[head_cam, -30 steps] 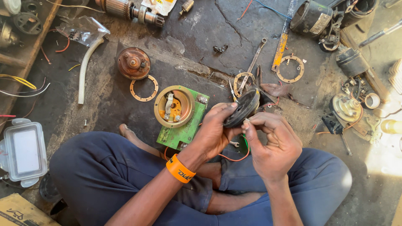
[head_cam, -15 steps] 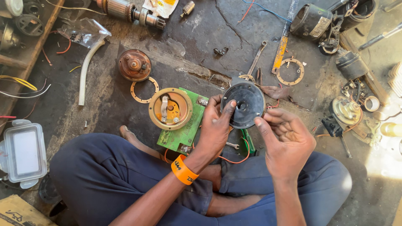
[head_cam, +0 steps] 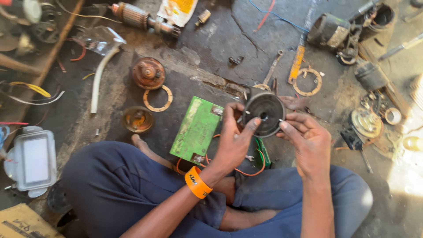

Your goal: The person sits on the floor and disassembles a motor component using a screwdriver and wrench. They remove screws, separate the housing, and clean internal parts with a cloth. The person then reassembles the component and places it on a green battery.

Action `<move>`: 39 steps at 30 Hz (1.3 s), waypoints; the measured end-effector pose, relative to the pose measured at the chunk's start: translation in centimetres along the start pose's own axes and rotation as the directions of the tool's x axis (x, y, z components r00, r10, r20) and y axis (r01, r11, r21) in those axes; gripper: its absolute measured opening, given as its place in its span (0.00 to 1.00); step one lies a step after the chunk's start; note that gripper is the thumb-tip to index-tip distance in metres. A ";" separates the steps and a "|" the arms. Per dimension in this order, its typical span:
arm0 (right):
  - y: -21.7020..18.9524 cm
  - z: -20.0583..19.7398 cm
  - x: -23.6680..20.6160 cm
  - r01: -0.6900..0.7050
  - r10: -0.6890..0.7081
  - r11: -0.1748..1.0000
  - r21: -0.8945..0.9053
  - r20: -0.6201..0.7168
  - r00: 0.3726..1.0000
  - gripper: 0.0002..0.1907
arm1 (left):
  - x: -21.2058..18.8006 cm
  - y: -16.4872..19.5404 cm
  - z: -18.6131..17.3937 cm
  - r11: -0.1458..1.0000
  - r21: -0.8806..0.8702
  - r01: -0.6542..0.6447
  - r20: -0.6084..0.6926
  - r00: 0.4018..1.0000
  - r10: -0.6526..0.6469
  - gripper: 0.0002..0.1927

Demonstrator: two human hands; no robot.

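I sit cross-legged on a dark, greasy floor. Both hands hold up a round dark metal disc (head_cam: 264,114) with a small centre hole, its flat face towards me. My left hand (head_cam: 233,139), with an orange wristband, grips its left rim, thumb on the face. My right hand (head_cam: 306,136) pinches the right rim. Just left of the hands lies a green rectangular box (head_cam: 196,130), with red wires (head_cam: 253,169) below it. A round brass-coloured part (head_cam: 138,119) sits on the floor left of the box.
A rusty round part (head_cam: 149,72), a flat ring (head_cam: 157,98) and a white hose (head_cam: 99,79) lie at the upper left. A wrench (head_cam: 273,68), an orange tool (head_cam: 296,64), another ring (head_cam: 307,81) and motor parts (head_cam: 335,31) lie beyond. A white plastic container (head_cam: 33,158) stands far left.
The disc has turned from edge-on to face-on and my hands have shifted around its rim. The brass-coloured part that sat on the green box now lies on the floor to its left.
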State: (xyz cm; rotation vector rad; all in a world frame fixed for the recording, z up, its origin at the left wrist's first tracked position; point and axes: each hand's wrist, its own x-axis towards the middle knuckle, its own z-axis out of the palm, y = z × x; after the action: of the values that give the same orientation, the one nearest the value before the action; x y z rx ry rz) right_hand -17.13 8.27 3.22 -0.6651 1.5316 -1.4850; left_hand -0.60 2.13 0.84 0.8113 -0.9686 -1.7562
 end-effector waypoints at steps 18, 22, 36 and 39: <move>2.6 -0.8 0.8 -0.045 0.038 0.987 0.156 0.052 0.998 0.10 | -0.4 1.9 0.7 1.000 0.026 -0.014 0.034 0.999 0.013 0.28; 2.7 -0.9 0.7 -0.053 0.046 0.992 0.114 0.063 0.997 0.11 | -0.4 2.5 1.0 0.991 0.050 -0.123 0.026 0.992 0.122 0.29; 0.7 1.1 0.1 -0.111 0.148 0.971 -0.212 0.165 0.975 0.10 | 0.7 3.1 -0.4 0.972 0.231 0.034 -0.046 0.999 -0.024 0.32; 0.4 1.0 0.2 -0.129 0.165 0.977 -0.170 0.216 0.962 0.10 | 1.1 3.1 -0.8 0.966 0.257 -0.005 0.014 1.000 0.002 0.32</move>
State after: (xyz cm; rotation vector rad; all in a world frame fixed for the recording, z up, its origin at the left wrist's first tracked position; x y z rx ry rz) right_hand -16.26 7.62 2.91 -0.7680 1.4915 -1.1439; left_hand 0.95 0.19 3.09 0.9609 -1.2230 -1.6550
